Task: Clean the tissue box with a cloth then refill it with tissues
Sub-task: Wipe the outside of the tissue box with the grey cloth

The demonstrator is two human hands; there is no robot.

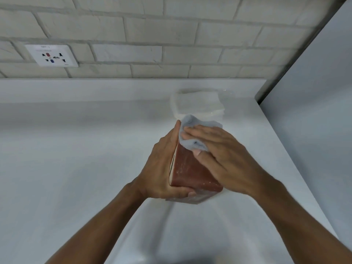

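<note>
A reddish-brown tissue box (190, 172) stands tipped on its edge on the white counter, near the middle of the head view. My left hand (162, 168) grips its left side, fingers wrapped under the near end. My right hand (222, 159) presses a pale blue-grey cloth (196, 134) flat against the box's upper brown face, at its far end. Behind the box lies a stack of white tissues (200, 105) in clear plastic wrap.
The white counter (76, 159) runs left to right and ends at a right edge (282, 149) beside a pale wall panel. A brick wall with a power socket (51, 55) rises behind it.
</note>
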